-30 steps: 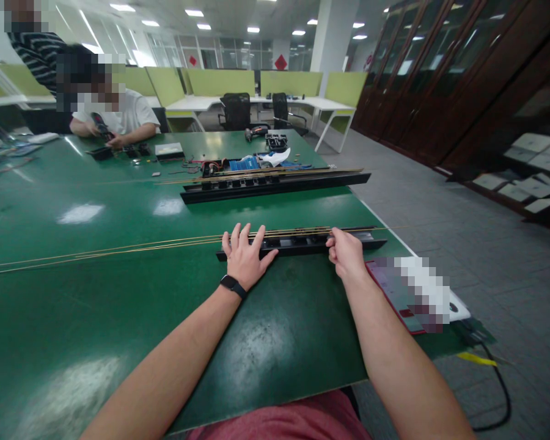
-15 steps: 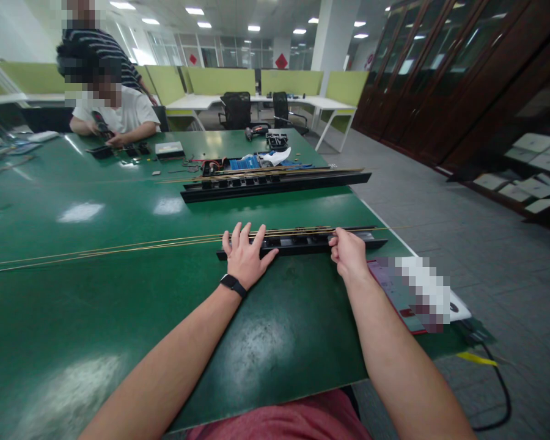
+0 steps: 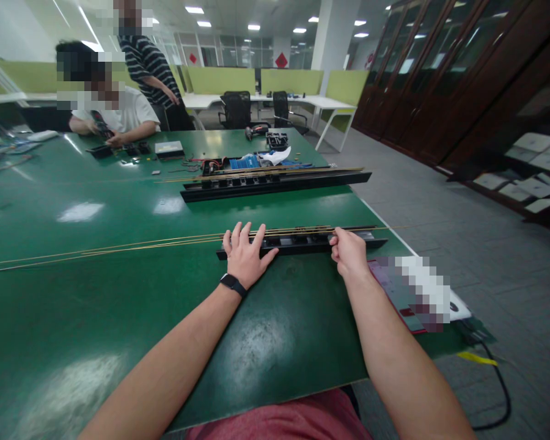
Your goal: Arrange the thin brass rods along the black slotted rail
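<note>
A long black slotted strip [image 3: 302, 242] lies across the green table [image 3: 119, 305] in front of me. Thin brass rods [image 3: 119, 247] run along its top and stick out far to the left. My left hand [image 3: 244, 255], with a black watch on the wrist, lies flat with spread fingers on the strip's left end and the rods. My right hand [image 3: 348, 252] is curled, its fingertips pinching the brass rods at the strip's right part.
A second black strip with brass rods [image 3: 275, 182] lies farther back, with tools and a blue part [image 3: 247, 162] behind it. A red-edged booklet [image 3: 394, 293] lies by my right wrist at the table edge. One person sits at the far left; another stands behind.
My hands and the strip have hardly moved. The standing person in the striped shirt has walked to the right behind the seated person.
</note>
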`<state>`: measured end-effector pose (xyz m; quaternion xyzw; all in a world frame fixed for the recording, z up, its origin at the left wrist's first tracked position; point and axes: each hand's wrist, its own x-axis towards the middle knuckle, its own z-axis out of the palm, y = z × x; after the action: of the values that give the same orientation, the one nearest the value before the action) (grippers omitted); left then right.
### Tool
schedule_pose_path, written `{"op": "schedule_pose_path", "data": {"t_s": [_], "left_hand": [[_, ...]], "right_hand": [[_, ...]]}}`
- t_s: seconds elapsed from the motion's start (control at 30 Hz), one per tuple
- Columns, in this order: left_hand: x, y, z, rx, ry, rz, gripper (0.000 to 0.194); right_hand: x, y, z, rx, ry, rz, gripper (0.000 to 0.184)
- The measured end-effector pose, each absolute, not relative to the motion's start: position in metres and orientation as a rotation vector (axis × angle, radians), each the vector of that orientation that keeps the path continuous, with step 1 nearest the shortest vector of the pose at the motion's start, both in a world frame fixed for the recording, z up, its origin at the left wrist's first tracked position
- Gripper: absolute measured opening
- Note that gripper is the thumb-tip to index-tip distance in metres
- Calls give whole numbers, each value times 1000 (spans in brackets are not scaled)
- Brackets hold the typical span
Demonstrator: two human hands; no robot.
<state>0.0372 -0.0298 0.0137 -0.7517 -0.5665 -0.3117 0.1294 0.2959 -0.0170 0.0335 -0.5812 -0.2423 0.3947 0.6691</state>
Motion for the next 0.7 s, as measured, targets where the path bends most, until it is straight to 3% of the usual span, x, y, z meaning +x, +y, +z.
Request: {"op": "schedule_pose_path", "data": {"t_s": [0.7], "left_hand": [[36, -30, 14, -2183, -1638, -906, 64]], "right_hand": [[296, -17, 32, -1327, -543, 896, 15]]}}
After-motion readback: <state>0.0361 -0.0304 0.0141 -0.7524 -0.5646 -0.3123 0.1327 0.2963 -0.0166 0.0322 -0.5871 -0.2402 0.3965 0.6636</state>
